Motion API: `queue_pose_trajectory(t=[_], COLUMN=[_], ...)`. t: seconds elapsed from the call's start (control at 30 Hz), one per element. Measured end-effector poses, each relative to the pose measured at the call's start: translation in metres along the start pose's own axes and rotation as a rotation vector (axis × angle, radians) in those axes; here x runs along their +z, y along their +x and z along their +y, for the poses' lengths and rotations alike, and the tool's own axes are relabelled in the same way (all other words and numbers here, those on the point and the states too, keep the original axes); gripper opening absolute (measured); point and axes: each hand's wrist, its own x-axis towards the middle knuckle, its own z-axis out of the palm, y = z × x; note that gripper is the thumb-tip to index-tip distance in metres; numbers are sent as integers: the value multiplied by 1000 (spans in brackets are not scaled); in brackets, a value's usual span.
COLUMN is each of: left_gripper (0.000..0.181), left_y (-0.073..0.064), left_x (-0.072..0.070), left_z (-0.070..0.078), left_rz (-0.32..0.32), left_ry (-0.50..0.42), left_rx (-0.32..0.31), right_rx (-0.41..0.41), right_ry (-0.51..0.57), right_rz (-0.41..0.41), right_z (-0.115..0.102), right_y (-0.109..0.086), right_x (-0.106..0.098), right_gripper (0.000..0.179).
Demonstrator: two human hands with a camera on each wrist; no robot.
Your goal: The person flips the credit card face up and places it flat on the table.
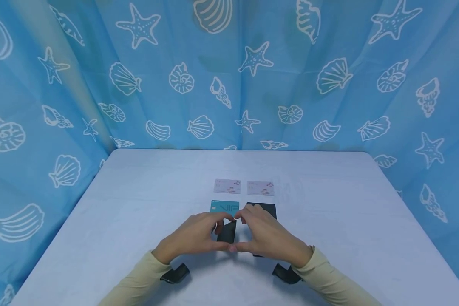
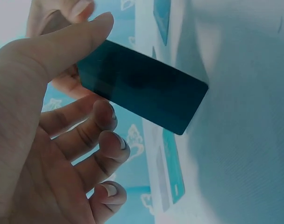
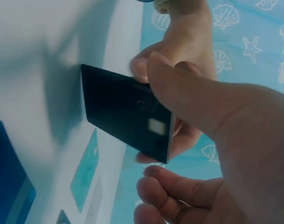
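Observation:
A black bank card (image 1: 227, 233) with a gold chip stands tilted above the white table, between both hands. My left hand (image 1: 195, 233) pinches it, thumb at one edge and fingers curled behind. My right hand (image 1: 269, 236) holds the same card from the other side, its thumb (image 3: 179, 91) overlapping a corner in the right wrist view. The thumbs and index fingertips of the two hands meet around the card. Just beyond the hands lies a teal card (image 1: 225, 206), and beside it a dark flat item (image 1: 267, 208), partly hidden by my right hand.
Two pale printed cards, a left one (image 1: 227, 186) and a right one (image 1: 261, 188), lie side by side farther back on the white table (image 1: 157, 178). A blue shell-patterned curtain (image 1: 214, 85) hangs behind and beside it. Black pieces sit under both wrists.

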Motion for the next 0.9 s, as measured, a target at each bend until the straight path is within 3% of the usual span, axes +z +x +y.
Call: queue_pose_trajectory(t=[0.9], left_gripper=[64], left_y=[-3], left_x=[-7], left_z=[0], left_rz=[29], left_ry=[-10], left_rx=[12], right_rx=[-33], right_ry=[-21], right_rz=[20], right_z=[7], right_y=[4], right_x=[15], right_gripper=[69])
